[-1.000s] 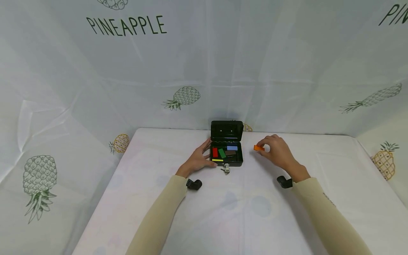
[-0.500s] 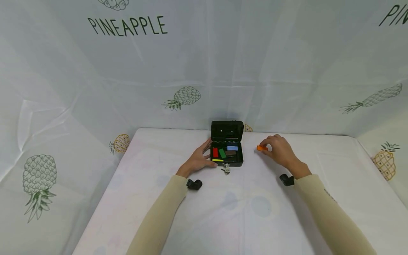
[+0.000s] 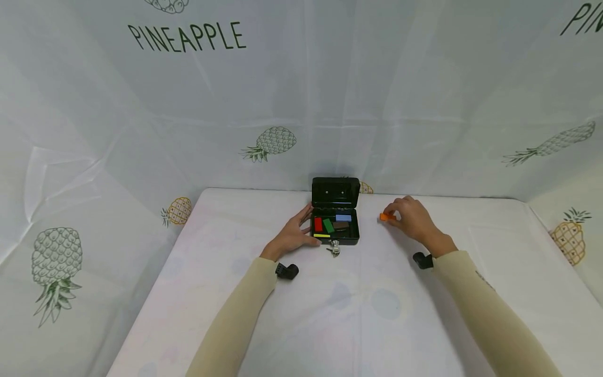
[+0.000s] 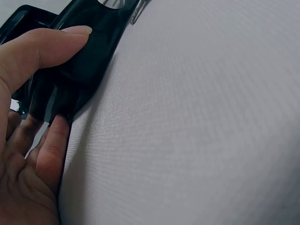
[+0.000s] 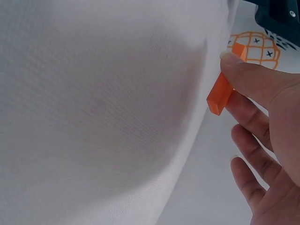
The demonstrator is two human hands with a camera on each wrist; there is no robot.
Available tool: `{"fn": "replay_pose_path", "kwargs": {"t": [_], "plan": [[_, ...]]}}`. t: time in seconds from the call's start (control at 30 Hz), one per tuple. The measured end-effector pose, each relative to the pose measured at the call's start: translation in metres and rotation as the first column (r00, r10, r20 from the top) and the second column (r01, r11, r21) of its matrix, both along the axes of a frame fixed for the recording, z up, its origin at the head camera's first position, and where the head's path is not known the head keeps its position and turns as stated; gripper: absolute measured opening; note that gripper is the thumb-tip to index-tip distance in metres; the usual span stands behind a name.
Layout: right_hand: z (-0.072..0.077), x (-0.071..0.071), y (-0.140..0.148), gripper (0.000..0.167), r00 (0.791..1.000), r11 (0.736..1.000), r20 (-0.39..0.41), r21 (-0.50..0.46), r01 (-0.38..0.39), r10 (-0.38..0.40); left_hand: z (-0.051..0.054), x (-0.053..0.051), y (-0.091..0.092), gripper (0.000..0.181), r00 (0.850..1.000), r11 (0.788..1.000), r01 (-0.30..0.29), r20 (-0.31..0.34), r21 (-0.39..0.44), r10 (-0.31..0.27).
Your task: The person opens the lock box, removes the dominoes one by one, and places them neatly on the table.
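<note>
A small black cash box (image 3: 349,241) stands on the table with its lid (image 3: 335,192) raised. Inside lie a red block (image 3: 317,224), a green block (image 3: 328,225), a brown block (image 3: 340,225), a light blue block (image 3: 343,218) and a yellow block (image 3: 322,235). My left hand (image 3: 291,240) rests against the box's left side, thumb (image 4: 56,47) laid on the front wall and the other fingers extended along the side. To the right of the box, my right hand (image 3: 411,220) pinches a flat orange block (image 5: 222,89) between thumb and index finger, above the table; its other fingers hang loose.
Keys (image 3: 335,250) hang from the lock at the front of the box. A white cloth (image 3: 367,319) covers the table. Directly behind the table's back edge hangs a white pineapple-print sheet (image 3: 414,104).
My right hand, with the orange block pinched in it, has shifted slightly to the right, away from the box. The left hand and the box have stayed in place.
</note>
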State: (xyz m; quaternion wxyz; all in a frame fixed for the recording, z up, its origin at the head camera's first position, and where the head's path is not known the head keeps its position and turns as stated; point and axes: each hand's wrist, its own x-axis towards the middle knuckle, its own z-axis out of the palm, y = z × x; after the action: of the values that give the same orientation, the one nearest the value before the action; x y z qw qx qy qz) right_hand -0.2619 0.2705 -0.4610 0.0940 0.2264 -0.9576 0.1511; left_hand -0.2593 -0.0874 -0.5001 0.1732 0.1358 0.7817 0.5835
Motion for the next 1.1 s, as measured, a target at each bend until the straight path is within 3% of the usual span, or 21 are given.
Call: {"fn": "replay_pose_path", "kwargs": {"t": [1.1], "plan": [[-0.004,-0.016,-0.005,0.019,0.997,1.000,0.071,0.026,0.004,-0.006,-0.001,-0.001,0.001,0.122,1.000,1.000,-0.019,0.009,-0.007,0.019]]}}
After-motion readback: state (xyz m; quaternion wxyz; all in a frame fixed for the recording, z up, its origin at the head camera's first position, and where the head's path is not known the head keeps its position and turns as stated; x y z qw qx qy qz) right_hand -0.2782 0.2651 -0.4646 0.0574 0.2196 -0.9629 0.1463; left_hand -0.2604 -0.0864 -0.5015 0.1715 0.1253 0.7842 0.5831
